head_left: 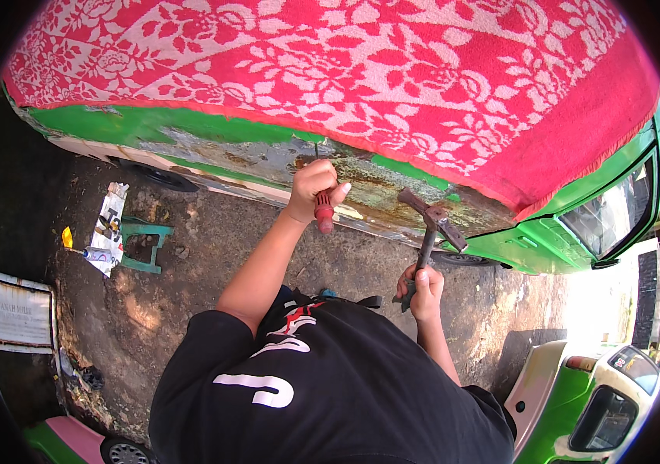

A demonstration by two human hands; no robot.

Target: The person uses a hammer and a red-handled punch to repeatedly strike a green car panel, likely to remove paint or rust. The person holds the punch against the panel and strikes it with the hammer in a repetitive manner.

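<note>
A vehicle (535,251) spans the space before the person, a cloth (330,69) draped over it. Near its side, the left grip (314,185) holds a handled tool (324,216); to the right, the right grip (424,294) holds a hammer (428,246), head toward the vehicle. On the ground (191,294) at left stands a stool (158,230), beside a sheet (108,220) with a can (98,254) on it (any overlap with the stool is unclear). Farther left is a framed board (17,309). Behind to the right sits a second vehicle (535,387); behind left, a third vehicle (75,445).
</note>
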